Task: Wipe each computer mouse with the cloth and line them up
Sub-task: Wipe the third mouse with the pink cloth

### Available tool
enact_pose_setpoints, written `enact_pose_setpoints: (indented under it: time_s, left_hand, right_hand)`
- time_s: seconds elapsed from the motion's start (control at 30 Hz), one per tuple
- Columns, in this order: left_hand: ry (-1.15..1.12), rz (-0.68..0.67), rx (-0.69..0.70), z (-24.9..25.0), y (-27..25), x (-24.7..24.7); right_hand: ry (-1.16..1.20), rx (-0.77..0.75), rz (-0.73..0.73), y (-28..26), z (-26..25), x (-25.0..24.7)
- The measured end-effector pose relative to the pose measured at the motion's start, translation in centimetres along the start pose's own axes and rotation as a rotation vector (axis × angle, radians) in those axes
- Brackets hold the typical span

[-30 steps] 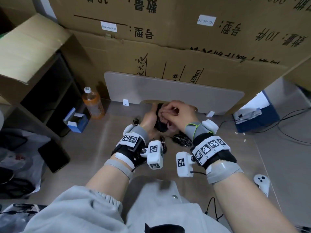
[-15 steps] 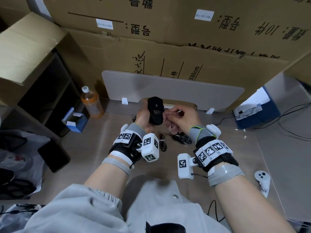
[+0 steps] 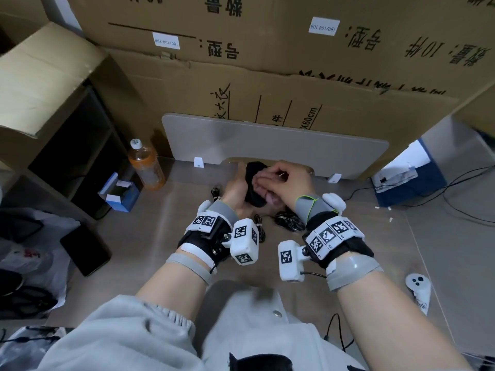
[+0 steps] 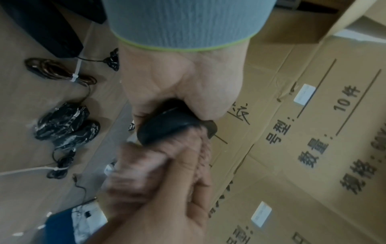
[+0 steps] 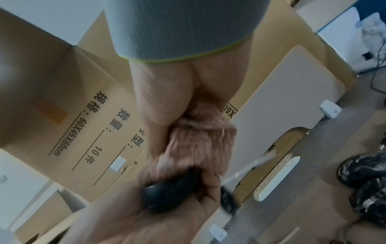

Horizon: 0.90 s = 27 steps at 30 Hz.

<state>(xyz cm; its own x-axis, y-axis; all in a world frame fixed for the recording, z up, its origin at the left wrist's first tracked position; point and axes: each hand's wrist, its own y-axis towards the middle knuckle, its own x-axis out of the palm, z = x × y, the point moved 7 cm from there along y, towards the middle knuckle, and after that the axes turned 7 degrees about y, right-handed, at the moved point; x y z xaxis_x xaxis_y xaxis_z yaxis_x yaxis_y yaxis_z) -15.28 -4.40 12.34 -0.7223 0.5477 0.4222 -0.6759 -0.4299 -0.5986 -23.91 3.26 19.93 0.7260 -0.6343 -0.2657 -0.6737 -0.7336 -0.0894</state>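
- The left hand [image 3: 235,187] has its grip curled round a black mouse [image 3: 254,183], held up off the floor in front of the person; the left wrist view shows the mouse's rounded end sticking out past the palm, thumb on one flank and fingers on the other.
- The mouse's long axis runs from the heel of that palm away toward the grey board [image 3: 276,140] propped against the cardboard boxes [image 3: 294,76], so one end sits low in the grip and the other points up and away.
- The right hand [image 3: 284,180] lies just to the right of the mouse and partly over it, its grip bunched round a fuzzy pinkish-brown cloth [image 5: 200,132] that is pressed against the mouse's side. Both wrist views are blurred here, so exactly which face the cloth covers cannot be told.
- As a judgement, the wiping stroke has to travel along that long axis, and the right hand is the one placed to make it while the left only steadies.
- Below and nearer the person than the grip, two plastic-wrapped mice [image 4: 64,123] lie side by side on the floor [image 3: 134,236] with bundled cables [image 4: 60,69] beside them; whether they count as a lined-up row cannot be told.
- Setting the held mouse down would probably mean lowering it toward that pair, and the left hand is the nearer one.
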Motion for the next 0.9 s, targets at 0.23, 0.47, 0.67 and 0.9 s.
enact_pose_setpoints:
  time_s: [0.23, 0.47, 0.67, 0.9]
  left_hand:
    - [-0.008, 0.048, 0.044, 1.1, -0.8, -0.5]
    - [-0.018, -0.074, -0.043, -0.6, 0.2, 0.8]
    - [0.054, 0.027, 0.013, -0.7, 0.9, 0.0]
    - [-0.122, -0.040, 0.023, 0.8, 0.9, -1.4]
  right_hand:
    - [-0.191, -0.085, -0.154, -0.5, 0.1, 1.7]
    - [-0.298, -0.095, 0.163, 0.5, 0.1, -1.8]
    - [-0.227, -0.068, 0.000, -0.2, 0.1, -0.2]
    - [0.003, -0.140, -0.274, -1.6, -1.4, 2.7]
